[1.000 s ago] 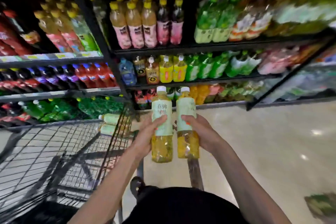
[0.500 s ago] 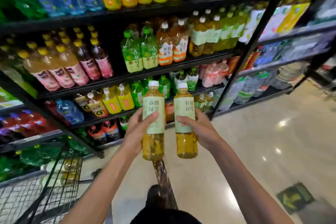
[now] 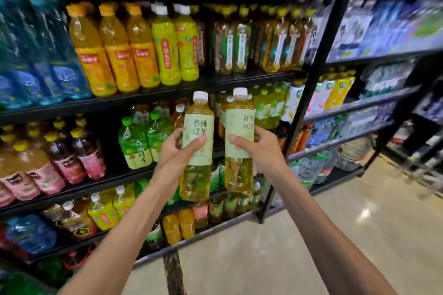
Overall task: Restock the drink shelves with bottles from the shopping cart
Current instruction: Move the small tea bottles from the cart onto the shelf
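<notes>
I hold two upright green tea bottles with white caps and pale green labels in front of the drink shelves. My left hand [image 3: 176, 151] grips the left green tea bottle [image 3: 197, 141] around its label. Gripped the same way in my right hand [image 3: 257, 147] is the right green tea bottle [image 3: 239, 132], a little higher. Both bottles hang level with the middle shelf [image 3: 112, 175], where similar pale-label bottles stand just behind them. The shopping cart is out of view.
Black shelving holds rows of orange, yellow, green, pink and blue drink bottles. A black upright post [image 3: 309, 93] separates this bay from a water-bottle bay at right. Glossy beige floor [image 3: 299, 246] lies below and to the right.
Both hands have lifted the two bottles higher toward the shelves. My view has swung up and right, so the cart has dropped out of sight and the upper shelves fill the frame.
</notes>
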